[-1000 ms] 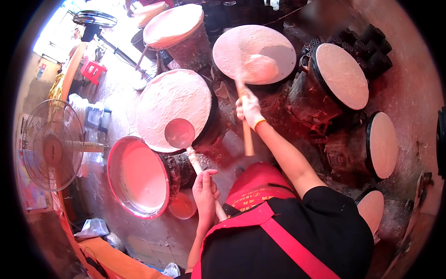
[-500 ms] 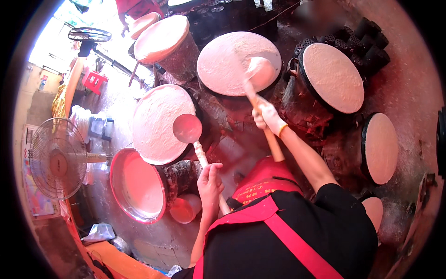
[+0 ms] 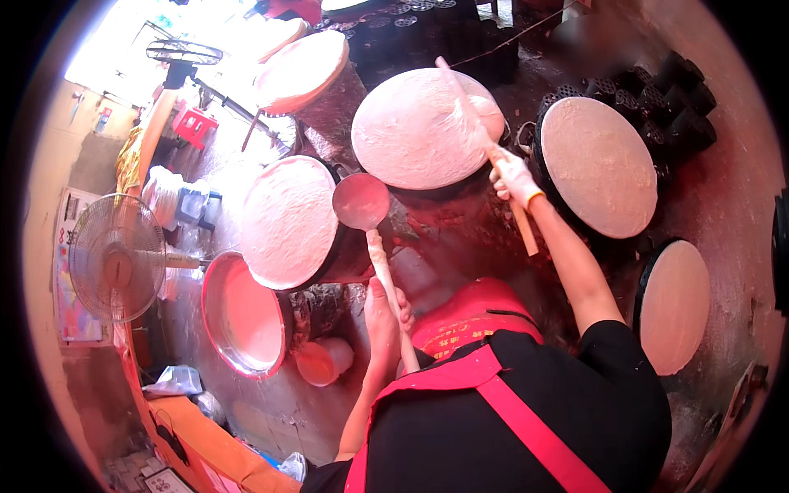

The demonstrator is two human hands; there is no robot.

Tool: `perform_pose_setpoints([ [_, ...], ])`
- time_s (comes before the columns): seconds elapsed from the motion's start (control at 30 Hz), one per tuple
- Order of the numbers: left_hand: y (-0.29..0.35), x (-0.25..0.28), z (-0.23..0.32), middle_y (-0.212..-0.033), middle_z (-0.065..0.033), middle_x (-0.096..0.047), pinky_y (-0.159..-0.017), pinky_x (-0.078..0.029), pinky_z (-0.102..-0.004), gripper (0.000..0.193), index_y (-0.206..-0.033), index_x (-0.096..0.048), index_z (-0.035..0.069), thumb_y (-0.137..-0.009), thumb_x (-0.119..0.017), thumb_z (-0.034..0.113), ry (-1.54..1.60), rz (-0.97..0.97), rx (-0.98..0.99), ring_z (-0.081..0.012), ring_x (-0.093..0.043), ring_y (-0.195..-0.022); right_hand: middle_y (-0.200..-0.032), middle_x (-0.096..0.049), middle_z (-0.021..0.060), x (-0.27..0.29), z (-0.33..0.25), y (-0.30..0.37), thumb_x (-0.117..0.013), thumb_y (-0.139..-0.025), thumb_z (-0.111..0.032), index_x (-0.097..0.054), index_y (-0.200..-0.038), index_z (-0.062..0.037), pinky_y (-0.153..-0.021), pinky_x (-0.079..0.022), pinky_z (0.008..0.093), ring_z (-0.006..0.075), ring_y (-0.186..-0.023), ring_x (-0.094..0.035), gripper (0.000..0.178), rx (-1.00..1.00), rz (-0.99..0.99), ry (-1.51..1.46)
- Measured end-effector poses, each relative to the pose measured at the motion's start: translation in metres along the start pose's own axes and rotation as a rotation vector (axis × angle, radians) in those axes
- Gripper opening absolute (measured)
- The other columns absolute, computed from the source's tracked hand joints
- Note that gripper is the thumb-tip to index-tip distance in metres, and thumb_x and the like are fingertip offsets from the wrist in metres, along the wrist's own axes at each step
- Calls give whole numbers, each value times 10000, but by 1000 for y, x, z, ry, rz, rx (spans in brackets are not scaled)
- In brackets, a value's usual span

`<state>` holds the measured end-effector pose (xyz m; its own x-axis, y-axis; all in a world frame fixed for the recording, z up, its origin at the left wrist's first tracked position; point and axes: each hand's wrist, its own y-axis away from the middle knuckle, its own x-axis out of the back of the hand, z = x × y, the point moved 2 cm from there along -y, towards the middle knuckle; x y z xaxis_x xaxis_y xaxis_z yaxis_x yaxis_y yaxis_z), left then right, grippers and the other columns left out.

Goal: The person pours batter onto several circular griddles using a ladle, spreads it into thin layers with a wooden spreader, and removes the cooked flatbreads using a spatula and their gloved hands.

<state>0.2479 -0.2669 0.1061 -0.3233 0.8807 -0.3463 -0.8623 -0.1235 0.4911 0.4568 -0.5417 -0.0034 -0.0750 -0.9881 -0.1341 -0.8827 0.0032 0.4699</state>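
My left hand (image 3: 386,311) is closed round the long pale handle of a ladle (image 3: 362,202), whose round bowl hangs between two griddles. In a white glove, my right hand (image 3: 513,179) grips a long flat wooden scraper (image 3: 465,100). Its blade lies across the right part of the far middle griddle, against a rounded lump of pale batter (image 3: 491,117) at the rim. A pale, streaky layer of batter (image 3: 411,127) covers that griddle. Just left of the ladle bowl is another batter-covered griddle (image 3: 288,222).
More pale-topped round griddles stand at the right (image 3: 598,164), lower right (image 3: 674,308) and far left (image 3: 302,72). A red-rimmed basin of batter (image 3: 246,316) sits near a tipped red-and-white container (image 3: 322,361). A fan (image 3: 117,257) stands left; black perforated cylinders (image 3: 670,99) are stacked far right.
My right hand has moved right with the scraper, and the batter lump has shifted to the griddle's right rim. The ladle bowl has moved right, off the left griddle.
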Motion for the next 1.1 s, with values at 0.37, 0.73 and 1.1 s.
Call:
perform_pose_setpoints([
  [0.37,-21,-13,-8,-829,-11,-463,-470,-349,-168,181,-1090,-481,16,-975,-514,152,223,-136,243,-60,-407,-642,-596,-418,-109,-25,35,37,-581,-949,-221,-578,-1289,-162,-345,-264,196,18,-398,-313,345,284,259,-120],
  [0.73,-38,-22,-20,-741,11,-433,-447,-337,-173,198,-1117,-490,30,-985,-493,177,158,-20,201,-54,-382,-560,-582,-439,-99,-3,47,27,-625,-916,-197,-599,-1269,-164,-351,-273,213,15,-415,-336,356,150,105,-57],
  [1.1,-91,-24,-21,-740,-3,-455,-407,-325,-172,118,-935,-471,34,-951,-535,131,100,-100,237,-54,-402,-541,-600,-455,-82,34,17,40,-564,-949,-207,-585,-1290,-175,-355,-256,207,24,-402,-317,344,63,-125,117],
])
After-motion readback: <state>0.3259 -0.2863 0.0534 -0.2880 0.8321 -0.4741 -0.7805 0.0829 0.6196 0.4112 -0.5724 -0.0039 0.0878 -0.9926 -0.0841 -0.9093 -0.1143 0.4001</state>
